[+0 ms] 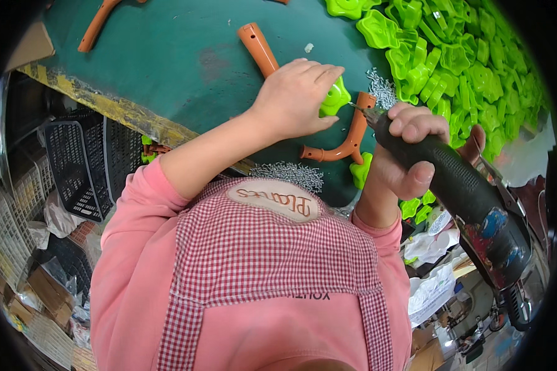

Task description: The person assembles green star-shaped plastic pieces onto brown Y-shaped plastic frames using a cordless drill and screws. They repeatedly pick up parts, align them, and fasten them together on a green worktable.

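Observation:
My left hand (294, 96) is closed around a bright green, flower-shaped plastic piece (336, 97) over the table. From under that hand sticks out an orange-brown plastic tube (258, 49); whether it is joined to the green piece is hidden. My right hand (408, 142) grips a black electric screwdriver (470, 179), its fingers wrapped round the front of the body. The thin bit points left and its tip reaches the edge of the green piece; I cannot tell if a screw is on it. Just below the bit lies a forked orange-brown tube (354, 137).
A large heap of green plastic pieces (470, 80) covers the table's right. Loose screws lie in a far pile (382, 89) and a near pile (291, 175). Another brown tube (96, 28) rests far left. Black crates (80, 167) stand beyond the worn yellow table edge (124, 114).

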`<action>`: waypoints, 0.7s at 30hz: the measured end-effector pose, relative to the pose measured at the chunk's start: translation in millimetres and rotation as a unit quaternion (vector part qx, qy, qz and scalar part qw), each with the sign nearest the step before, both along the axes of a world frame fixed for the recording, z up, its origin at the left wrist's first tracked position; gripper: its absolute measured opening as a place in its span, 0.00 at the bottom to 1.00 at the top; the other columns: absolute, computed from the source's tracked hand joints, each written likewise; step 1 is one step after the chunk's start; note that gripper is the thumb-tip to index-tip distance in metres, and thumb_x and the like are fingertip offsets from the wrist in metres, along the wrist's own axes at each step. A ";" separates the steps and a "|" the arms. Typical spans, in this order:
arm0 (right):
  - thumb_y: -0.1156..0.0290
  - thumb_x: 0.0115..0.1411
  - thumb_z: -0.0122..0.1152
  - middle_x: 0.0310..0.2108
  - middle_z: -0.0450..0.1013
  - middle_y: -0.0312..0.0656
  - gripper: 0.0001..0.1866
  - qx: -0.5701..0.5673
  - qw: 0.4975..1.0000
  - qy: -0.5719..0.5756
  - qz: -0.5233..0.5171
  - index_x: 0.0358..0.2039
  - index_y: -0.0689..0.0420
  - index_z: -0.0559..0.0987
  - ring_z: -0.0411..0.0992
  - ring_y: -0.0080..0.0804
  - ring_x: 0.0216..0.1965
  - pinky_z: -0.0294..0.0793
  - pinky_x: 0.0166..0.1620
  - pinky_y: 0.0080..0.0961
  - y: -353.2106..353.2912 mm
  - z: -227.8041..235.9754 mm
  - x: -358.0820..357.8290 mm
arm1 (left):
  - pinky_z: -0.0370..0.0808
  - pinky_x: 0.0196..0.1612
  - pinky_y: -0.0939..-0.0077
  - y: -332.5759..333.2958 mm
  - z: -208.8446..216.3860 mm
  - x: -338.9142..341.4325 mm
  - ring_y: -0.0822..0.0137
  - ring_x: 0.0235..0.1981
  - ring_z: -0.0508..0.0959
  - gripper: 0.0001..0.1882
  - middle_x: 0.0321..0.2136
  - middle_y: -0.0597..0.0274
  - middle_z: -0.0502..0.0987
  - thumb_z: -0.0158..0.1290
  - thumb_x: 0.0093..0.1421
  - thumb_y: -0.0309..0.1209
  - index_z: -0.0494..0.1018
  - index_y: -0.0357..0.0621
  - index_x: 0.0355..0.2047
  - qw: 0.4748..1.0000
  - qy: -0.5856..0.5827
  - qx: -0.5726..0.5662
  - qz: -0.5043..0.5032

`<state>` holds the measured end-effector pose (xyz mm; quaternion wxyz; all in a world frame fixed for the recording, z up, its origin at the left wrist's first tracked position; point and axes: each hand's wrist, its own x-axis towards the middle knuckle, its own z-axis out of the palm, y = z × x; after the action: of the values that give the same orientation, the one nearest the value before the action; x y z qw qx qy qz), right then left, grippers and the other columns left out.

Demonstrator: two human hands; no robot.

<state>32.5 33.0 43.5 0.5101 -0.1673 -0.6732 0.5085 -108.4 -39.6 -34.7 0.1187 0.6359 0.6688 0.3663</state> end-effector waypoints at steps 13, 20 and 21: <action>0.48 0.60 0.59 0.30 0.68 0.40 0.46 -0.013 1.000 0.014 -0.005 0.70 0.41 0.43 0.70 0.32 0.29 0.71 0.38 0.38 7.2 -4.7 11.6 | 0.75 0.51 0.63 -7.0 0.9 -5.5 0.55 0.49 0.75 0.39 0.48 0.57 0.74 0.71 0.38 0.36 0.71 0.46 0.54 0.999 0.013 -0.018 -0.023; 0.49 0.57 0.66 0.29 0.70 0.40 0.49 -0.041 0.997 0.058 -0.014 0.68 0.47 0.44 0.71 0.32 0.30 0.74 0.39 0.37 2.5 -5.4 11.1 | 0.75 0.51 0.64 -7.2 -1.6 -9.2 0.57 0.48 0.76 0.37 0.46 0.58 0.75 0.71 0.38 0.37 0.73 0.44 0.51 0.999 0.019 -0.011 -0.032; 0.50 0.56 0.69 0.29 0.71 0.41 0.51 -0.055 0.995 0.079 -0.011 0.67 0.50 0.44 0.72 0.32 0.30 0.76 0.39 0.37 0.7 -4.9 7.4 | 0.76 0.51 0.64 -6.6 -0.9 -10.1 0.58 0.48 0.76 0.37 0.46 0.59 0.76 0.71 0.38 0.38 0.73 0.42 0.50 0.999 0.019 -0.011 -0.034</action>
<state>39.9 33.7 38.6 0.5572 -0.1612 -0.6002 0.5507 -118.5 -46.2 -35.6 0.1257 0.6639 0.6529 0.3424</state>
